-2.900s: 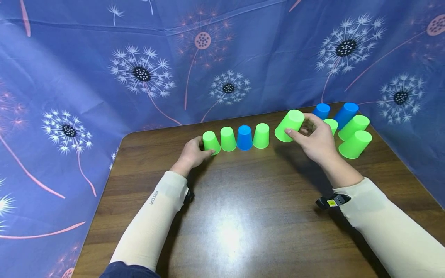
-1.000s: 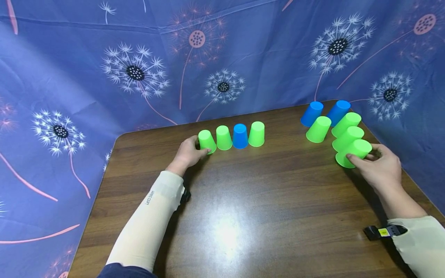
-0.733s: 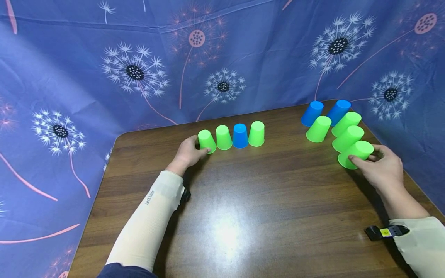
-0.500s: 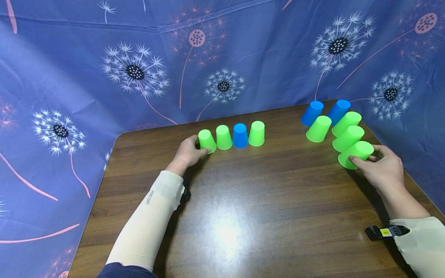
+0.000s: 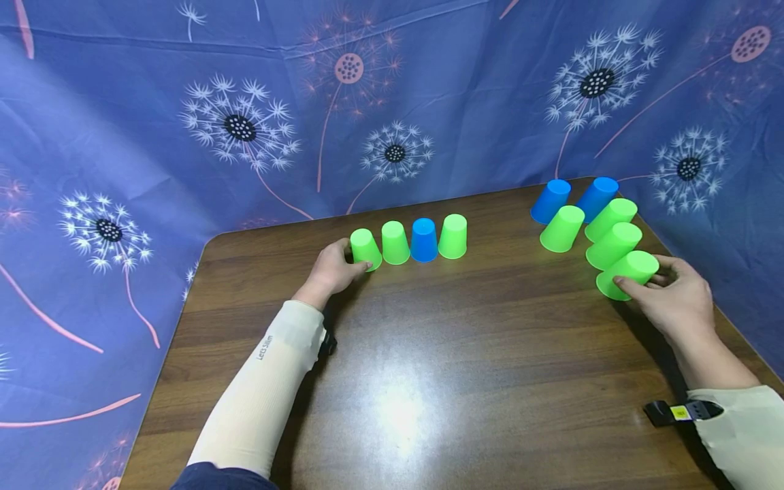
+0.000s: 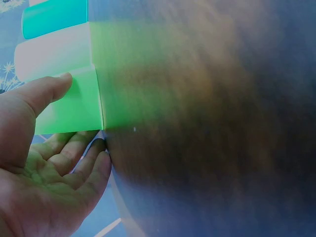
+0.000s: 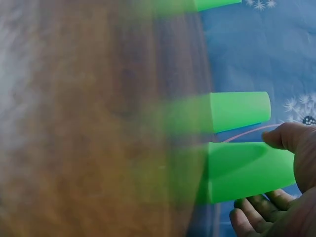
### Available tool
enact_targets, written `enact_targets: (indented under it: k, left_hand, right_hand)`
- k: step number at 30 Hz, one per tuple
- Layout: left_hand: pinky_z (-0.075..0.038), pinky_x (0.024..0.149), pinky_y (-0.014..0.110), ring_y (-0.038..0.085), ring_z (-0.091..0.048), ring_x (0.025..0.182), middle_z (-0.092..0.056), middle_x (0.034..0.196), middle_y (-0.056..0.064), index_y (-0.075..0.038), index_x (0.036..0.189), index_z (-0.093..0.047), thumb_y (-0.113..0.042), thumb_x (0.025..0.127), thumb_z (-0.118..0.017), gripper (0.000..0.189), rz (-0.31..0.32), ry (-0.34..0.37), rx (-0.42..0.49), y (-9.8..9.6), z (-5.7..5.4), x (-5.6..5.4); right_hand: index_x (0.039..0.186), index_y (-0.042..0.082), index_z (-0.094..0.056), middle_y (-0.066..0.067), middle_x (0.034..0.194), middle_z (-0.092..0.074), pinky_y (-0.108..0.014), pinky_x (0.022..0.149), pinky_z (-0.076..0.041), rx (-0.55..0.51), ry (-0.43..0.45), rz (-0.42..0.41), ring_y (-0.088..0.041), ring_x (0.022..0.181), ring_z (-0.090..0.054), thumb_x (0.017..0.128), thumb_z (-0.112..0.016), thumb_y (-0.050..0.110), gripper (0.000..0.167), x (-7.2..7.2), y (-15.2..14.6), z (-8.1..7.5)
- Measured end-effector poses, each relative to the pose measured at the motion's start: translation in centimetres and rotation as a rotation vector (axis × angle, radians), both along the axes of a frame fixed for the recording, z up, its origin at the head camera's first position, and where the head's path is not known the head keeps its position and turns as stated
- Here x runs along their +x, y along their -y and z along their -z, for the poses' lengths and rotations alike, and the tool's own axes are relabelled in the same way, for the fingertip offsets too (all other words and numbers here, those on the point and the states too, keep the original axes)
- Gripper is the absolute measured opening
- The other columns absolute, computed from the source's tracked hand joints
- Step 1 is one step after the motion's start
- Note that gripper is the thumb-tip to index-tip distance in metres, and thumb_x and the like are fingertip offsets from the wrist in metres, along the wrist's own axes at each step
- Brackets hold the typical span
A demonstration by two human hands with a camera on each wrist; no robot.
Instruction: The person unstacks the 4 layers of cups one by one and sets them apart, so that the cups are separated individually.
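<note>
My left hand (image 5: 332, 271) holds the leftmost green plastic cup (image 5: 365, 250), thumb in front and fingers behind. That upside-down cup ends a short row with a green cup (image 5: 395, 243), a blue cup (image 5: 424, 240) and another green cup (image 5: 453, 237). At the table's right side my right hand (image 5: 676, 296) grips a green cup (image 5: 627, 274) between thumb and fingers, its mouth down. Behind it stand two green cups, the nearer (image 5: 614, 246) and the farther (image 5: 611, 220). In the right wrist view the thumb lies over the held cup (image 7: 247, 170), the fingers below it.
Left of the right-hand cups stands another green cup (image 5: 561, 229). Two blue cups, one at left (image 5: 550, 201) and one at right (image 5: 597, 199), are near the table's back right corner. The brown wooden table (image 5: 465, 381) meets a blue dandelion-print cloth (image 5: 478, 102) behind.
Since the earliest frame, my right hand has carried a green cup from beside the row to the front of the right-hand group. My left hand has kept its hold; lately both hands are nearly still.
</note>
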State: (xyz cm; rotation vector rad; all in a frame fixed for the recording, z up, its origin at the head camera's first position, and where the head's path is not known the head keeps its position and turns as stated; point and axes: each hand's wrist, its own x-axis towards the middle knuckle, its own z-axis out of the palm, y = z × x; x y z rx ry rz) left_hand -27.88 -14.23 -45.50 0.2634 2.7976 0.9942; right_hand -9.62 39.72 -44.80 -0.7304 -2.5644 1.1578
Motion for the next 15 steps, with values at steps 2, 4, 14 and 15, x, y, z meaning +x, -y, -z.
enact_targets:
  k: [2, 4, 14, 15]
  left_hand:
    - [-0.051, 0.098, 0.047, 0.029, -0.062, 0.111, -0.067, 0.118, 0.011, -0.007, 0.123, -0.061, -0.033, 0.093, -0.082, 0.045, -0.001, 0.001, 0.001, 0.0, 0.0, 0.0]
    - [-0.051, 0.098, 0.047, 0.029, -0.062, 0.11, -0.067, 0.117, 0.011, -0.007, 0.123, -0.061, -0.033, 0.093, -0.082, 0.045, -0.001, 0.002, 0.002, 0.0, 0.0, 0.0]
    - [-0.052, 0.098, 0.048, 0.029, -0.063, 0.113, -0.068, 0.12, 0.011, -0.007, 0.127, -0.06, -0.034, 0.093, -0.082, 0.049, 0.004, 0.003, 0.002, 0.0, -0.1, 0.1]
    - [-0.052, 0.098, 0.048, 0.029, -0.063, 0.113, -0.068, 0.12, 0.012, -0.006, 0.128, -0.06, -0.034, 0.093, -0.082, 0.049, 0.004, 0.004, 0.002, 0.0, -0.1, 0.1]
  right_hand:
    - [0.156, 0.002, -0.044, 0.003, 0.121, -0.057, -0.009, 0.063, -0.048, -0.015, -0.023, 0.012, 0.017, 0.084, -0.048, 0.089, -0.083, 0.041, 0.087, 0.0, 0.2, -0.5]
    - [0.157, 0.007, -0.044, 0.009, 0.125, -0.057, -0.006, 0.073, -0.045, -0.032, -0.068, 0.029, 0.014, 0.092, -0.049, 0.09, -0.082, 0.04, 0.084, -0.1, 0.6, -1.1]
    - [0.148, 0.013, -0.057, 0.01, 0.129, -0.063, -0.013, 0.103, -0.042, -0.058, -0.282, -0.062, 0.003, 0.117, -0.056, 0.091, -0.084, 0.025, 0.065, -1.9, 5.0, -4.5]
    - [0.147, 0.012, -0.057, 0.008, 0.129, -0.063, -0.013, 0.102, -0.043, -0.047, -0.285, -0.09, 0.002, 0.116, -0.056, 0.091, -0.084, 0.025, 0.064, -2.2, 5.5, -4.7]
